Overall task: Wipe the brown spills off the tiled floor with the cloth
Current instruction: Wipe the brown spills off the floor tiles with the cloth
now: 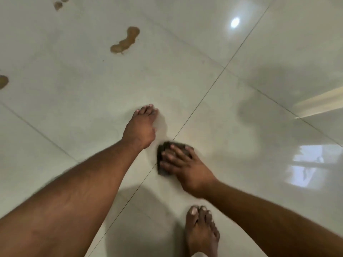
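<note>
A dark, folded cloth (163,154) lies on the glossy pale tiled floor (83,101), next to a grout line. My right hand (185,167) presses down on the cloth with spread, fairly straight fingers and covers most of it. My left hand (142,127) rests flat on the floor just up and left of the cloth, holding nothing. A long brown spill (126,40) lies further ahead on the left. Smaller brown spots (58,5) sit at the top left. Another brown patch (3,81) is cut off by the left edge.
My bare foot (201,230) stands on the tile just below my right hand. A pale skirting or door edge (319,102) runs along the right side. Light and a window reflect off the floor at the right.
</note>
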